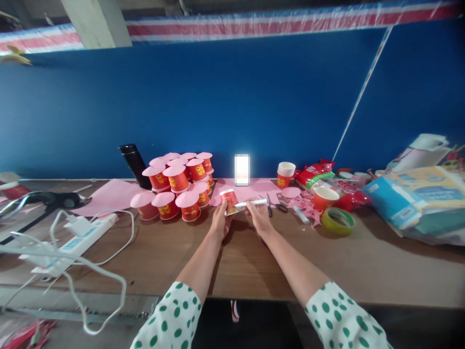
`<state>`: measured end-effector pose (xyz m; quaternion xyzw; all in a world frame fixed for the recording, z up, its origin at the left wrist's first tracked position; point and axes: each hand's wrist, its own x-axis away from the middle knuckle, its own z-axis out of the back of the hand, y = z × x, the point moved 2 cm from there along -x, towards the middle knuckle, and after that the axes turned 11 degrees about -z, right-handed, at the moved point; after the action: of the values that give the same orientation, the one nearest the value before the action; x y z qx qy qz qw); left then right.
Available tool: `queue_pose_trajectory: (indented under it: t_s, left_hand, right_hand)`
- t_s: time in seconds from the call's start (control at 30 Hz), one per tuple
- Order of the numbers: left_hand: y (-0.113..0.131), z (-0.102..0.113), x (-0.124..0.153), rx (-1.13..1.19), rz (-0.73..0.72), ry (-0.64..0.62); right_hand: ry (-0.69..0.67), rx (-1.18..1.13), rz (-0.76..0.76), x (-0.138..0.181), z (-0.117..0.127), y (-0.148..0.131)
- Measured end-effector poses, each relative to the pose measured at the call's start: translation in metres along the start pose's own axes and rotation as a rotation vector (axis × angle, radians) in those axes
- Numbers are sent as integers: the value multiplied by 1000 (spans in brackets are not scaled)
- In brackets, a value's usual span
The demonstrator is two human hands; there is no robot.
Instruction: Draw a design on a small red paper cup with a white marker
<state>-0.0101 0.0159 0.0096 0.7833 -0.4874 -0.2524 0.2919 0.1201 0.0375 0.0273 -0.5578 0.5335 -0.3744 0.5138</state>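
Note:
My left hand (221, 220) is closed around a red paper cup (228, 198) with yellow print, held tilted above the table. In my right hand (258, 217) is a slim white pen (250, 203), its tip at the side of the cup; whether it touches, I cannot tell. Behind both hands lies a pink paper sheet (267, 185). Just right of my right hand rest scissors (279, 207). To the left stand several red cups (178, 182) topped with pink paper discs, some stacked on others.
Right side: a stack of paper cups (286, 169), pink scraps (308, 203), an orange cup (325, 198), a tape roll (337, 222) and a blue package (394, 201). Left: a black flask (134, 165) and a white power strip (78, 242) with looping cables. A blue wall (232, 97) closes the back.

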Motion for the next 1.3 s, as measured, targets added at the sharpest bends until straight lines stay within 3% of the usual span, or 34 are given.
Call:
queue_pose_trajectory:
  t_s: [1.3]
  left_hand:
    - [-2,2,-2,-9,6,-1]
  right_hand:
    - [-6,21,-20,3,-2,-5]
